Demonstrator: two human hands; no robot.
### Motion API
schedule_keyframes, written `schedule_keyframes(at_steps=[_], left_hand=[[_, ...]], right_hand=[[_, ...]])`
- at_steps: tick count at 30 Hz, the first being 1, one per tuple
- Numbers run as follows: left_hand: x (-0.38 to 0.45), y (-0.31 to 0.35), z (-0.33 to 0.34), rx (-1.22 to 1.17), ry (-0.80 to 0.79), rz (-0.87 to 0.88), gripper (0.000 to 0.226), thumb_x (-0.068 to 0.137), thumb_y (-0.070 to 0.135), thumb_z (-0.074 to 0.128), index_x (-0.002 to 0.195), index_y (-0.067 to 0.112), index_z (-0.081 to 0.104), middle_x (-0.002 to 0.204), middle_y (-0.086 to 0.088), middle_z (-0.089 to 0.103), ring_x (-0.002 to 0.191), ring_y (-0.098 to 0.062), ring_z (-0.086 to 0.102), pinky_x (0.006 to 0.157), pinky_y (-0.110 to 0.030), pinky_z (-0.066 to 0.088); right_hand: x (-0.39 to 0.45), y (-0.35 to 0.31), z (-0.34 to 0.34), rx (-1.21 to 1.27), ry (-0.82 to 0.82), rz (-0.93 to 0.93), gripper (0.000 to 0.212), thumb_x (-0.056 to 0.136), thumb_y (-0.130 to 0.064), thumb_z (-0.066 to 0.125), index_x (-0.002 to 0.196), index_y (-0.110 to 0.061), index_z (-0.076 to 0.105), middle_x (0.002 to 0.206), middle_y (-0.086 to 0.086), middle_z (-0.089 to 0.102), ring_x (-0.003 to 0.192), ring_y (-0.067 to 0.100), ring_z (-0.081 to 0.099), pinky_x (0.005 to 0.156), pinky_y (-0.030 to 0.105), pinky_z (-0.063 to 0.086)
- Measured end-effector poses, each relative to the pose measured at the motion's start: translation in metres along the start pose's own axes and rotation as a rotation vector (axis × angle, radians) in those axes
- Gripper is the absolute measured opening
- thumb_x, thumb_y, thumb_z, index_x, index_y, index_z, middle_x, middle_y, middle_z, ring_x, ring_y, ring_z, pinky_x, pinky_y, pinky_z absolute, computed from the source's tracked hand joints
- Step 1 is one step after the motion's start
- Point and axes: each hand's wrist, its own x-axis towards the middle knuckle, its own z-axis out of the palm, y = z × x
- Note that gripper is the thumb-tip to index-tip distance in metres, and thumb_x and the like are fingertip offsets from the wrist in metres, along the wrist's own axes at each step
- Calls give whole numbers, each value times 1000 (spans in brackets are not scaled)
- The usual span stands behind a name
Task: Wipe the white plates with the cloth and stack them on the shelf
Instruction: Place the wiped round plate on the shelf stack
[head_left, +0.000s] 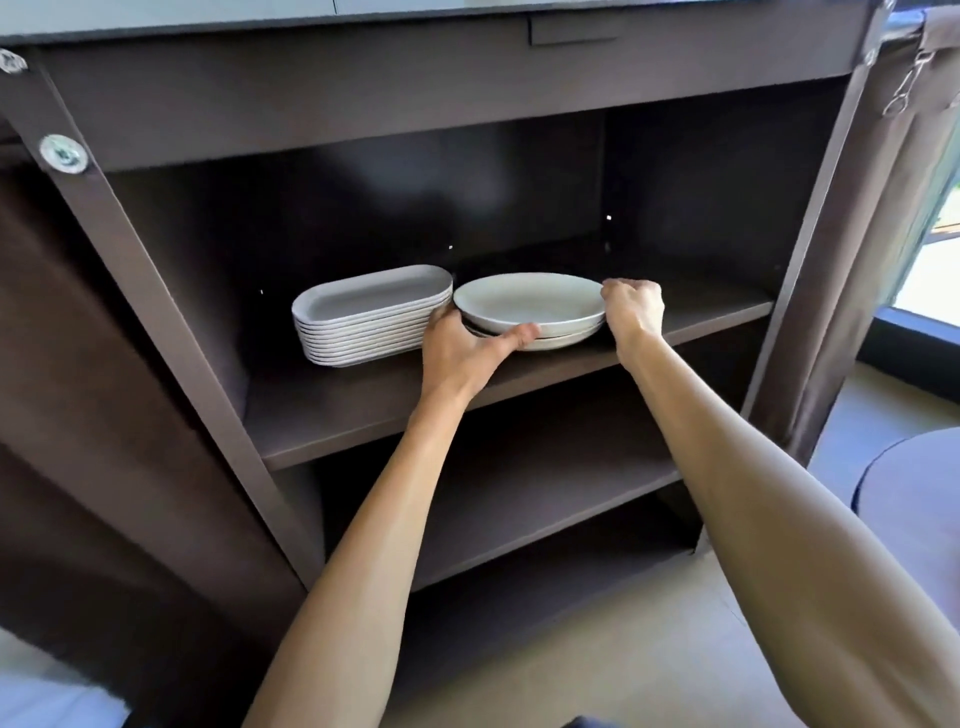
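Left hand (462, 345) and right hand (631, 306) gripping opposite rims of top round plate (527, 301) on shelf (363, 410).

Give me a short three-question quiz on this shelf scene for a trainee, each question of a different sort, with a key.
1. True or false: the left hand and the right hand both grip the top round plate.
2. Multiple choice: the stack of oblong plates stands A) left of the round plates, B) right of them, C) on the lower shelf.
3. Fill in: the round plates rest on the ____ shelf of the dark cabinet.

Key: 1 true; 2 A; 3 upper. No cloth shows in the head view.
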Motion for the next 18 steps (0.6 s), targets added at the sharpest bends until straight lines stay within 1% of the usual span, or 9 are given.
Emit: schedule_keyframes(at_steps=[1, 3, 5, 7, 8, 10, 11, 15, 18], left_hand=[[0, 0, -1, -11, 4, 1, 82, 47, 74, 84, 113, 26, 73, 111, 11, 73, 108, -6, 65, 97, -29, 54], [0, 1, -1, -37, 7, 1, 78, 46, 70, 85, 108, 24, 75, 105, 12, 74, 102, -3, 67, 92, -25, 55], [0, 1, 0, -43, 8, 0, 75, 44, 66, 86, 106, 25, 75, 103, 12, 75, 100, -1, 67, 90, -23, 55], [3, -1, 1, -37, 17, -7, 73, 45, 64, 88, 107, 26, 75, 105, 12, 74, 100, -1, 67, 90, -23, 56], [3, -2, 0, -36, 14, -5, 70, 48, 60, 90, 107, 26, 75, 104, 12, 74, 99, 1, 67, 89, -19, 55], [4, -2, -1, -31, 10, 14, 57, 56, 46, 95, 105, 23, 75, 101, 12, 74, 91, 9, 64, 78, -4, 48], [4, -3, 0, -28, 13, 23, 53, 59, 40, 96, 105, 22, 75, 99, 12, 74, 89, 10, 63, 73, 0, 44], [4, -3, 1, -14, 38, 11, 51, 59, 40, 97, 101, 21, 74, 94, 12, 74, 85, 1, 65, 70, -4, 42], [3, -2, 1, 5, 78, 0, 53, 55, 41, 98, 96, 18, 75, 87, 12, 73, 79, 7, 63, 63, -1, 40]], right_hand=[[2, 2, 1, -4, -3, -9, 35, 91, -5, 50, 119, 10, 64, 128, 24, 64, 124, 39, 56, 101, 45, 49], [2, 3, 2, -3, -16, -28, 33, 93, -6, 51, 117, -1, 73, 126, 16, 69, 121, 31, 62, 95, 30, 51], [3, 4, 4, -2, -19, -37, 31, 95, -9, 53, 113, -9, 77, 120, 10, 71, 113, 25, 64, 88, 23, 45], [6, 7, 7, -2, -4, -47, 32, 94, -8, 51, 112, -10, 78, 117, 10, 71, 107, 24, 65, 84, 23, 43], [7, 8, 8, -5, 2, -57, 34, 94, -7, 49, 113, -10, 78, 119, 11, 71, 108, 24, 65, 84, 22, 43], [9, 10, 9, -13, 8, -75, 39, 94, -5, 46, 119, -10, 75, 125, 10, 69, 115, 25, 63, 87, 21, 43], [11, 12, 9, -18, 10, -79, 40, 94, -4, 45, 121, -10, 74, 128, 10, 68, 117, 25, 62, 89, 21, 42], [13, 13, 8, -27, -1, -88, 42, 95, -4, 45, 128, -11, 70, 133, 9, 65, 110, 18, 59, 87, 20, 41], [14, 14, 6, -28, -25, -97, 42, 95, -4, 48, 131, -10, 68, 136, 8, 64, 121, 21, 59, 90, 19, 40]])
